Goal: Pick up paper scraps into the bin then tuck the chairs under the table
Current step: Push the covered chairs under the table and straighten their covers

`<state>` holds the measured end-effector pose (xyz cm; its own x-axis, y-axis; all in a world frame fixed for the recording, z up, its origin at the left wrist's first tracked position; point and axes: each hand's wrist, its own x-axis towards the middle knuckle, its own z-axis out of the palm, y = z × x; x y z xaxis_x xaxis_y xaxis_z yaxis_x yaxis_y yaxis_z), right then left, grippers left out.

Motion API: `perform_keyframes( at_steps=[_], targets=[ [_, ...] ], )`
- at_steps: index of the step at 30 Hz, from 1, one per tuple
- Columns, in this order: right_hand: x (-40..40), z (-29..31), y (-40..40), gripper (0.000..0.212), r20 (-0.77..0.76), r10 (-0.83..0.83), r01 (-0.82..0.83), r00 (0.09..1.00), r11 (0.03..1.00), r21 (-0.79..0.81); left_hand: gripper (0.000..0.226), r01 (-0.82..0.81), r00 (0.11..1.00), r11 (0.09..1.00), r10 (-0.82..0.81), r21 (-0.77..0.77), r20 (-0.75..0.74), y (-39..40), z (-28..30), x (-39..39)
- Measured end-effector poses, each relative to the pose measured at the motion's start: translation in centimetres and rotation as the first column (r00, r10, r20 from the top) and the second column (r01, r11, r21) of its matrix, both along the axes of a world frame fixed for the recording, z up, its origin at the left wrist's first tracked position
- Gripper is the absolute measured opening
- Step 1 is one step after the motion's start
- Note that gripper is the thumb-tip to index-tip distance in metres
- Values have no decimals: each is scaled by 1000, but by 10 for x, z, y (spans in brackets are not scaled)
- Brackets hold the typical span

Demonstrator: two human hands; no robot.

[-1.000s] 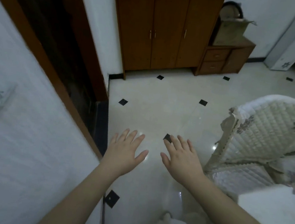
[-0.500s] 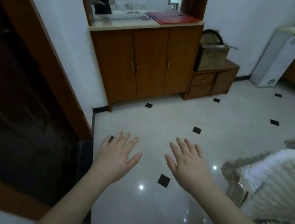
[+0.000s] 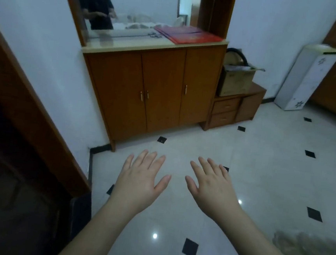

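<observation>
My left hand [image 3: 141,181] and my right hand [image 3: 211,187] are stretched out side by side above the pale tiled floor [image 3: 260,176], palms down, fingers spread, holding nothing. Only a blurred grey edge of the padded chair cover [image 3: 304,249] shows at the lower right. No paper scraps, bin or table can be seen in the head view.
A brown wooden cabinet [image 3: 156,93] with a mirror above stands straight ahead; a low drawer unit [image 3: 233,110] with a cardboard box [image 3: 237,80] is to its right. A white appliance [image 3: 303,78] leans at the far right. A dark doorway [image 3: 18,155] fills the left.
The view has lifted and swung away from the white padded chair, which has slid out of frame at the lower right. The cabinet and mirror came into view. Both hands stay open.
</observation>
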<state>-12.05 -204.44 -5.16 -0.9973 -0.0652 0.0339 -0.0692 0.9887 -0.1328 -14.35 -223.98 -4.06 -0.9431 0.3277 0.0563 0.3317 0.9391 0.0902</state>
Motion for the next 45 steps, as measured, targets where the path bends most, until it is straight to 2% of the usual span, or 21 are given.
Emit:
perform_keyframes(
  at_steps=[6,8,12,15,18,26,32,35,40,45],
  targets=[
    [-44,4,63,61,-30,-238,239,971,971,16,67,236,972,972,-236,-17,-16,69,0,-100],
    [-53,3,91,66,-62,-338,340,939,940,23,69,320,947,947,-320,-17,-15,106,-1,-123],
    [-65,-5,159,53,-99,-515,517,851,856,-11,83,474,880,880,-475,-29,-1,188,-4,-153],
    [-76,-8,216,54,-134,-603,608,787,794,-4,79,568,822,822,-569,-35,-16,253,-1,-176],
    [-87,-5,276,54,-126,-656,658,744,752,-31,69,627,777,778,-628,-31,-34,320,9,-198],
    [-111,-9,411,56,-144,-765,765,627,640,-68,63,722,672,686,-726,-88,-149,486,10,-229],
    [-136,-18,483,56,-123,-828,826,547,557,-79,60,745,650,661,-749,-89,-125,579,-5,-265],
    [-166,-23,519,56,-129,-837,835,532,544,-85,61,787,606,615,-786,-53,-119,624,-14,-294],
    [-232,-26,589,57,-141,-833,841,534,541,-14,66,813,560,581,-801,-47,-214,694,-25,-365],
    [-287,-18,658,61,-110,-886,891,451,453,8,67,852,503,521,-841,-52,-197,768,-24,-430]
  ],
)
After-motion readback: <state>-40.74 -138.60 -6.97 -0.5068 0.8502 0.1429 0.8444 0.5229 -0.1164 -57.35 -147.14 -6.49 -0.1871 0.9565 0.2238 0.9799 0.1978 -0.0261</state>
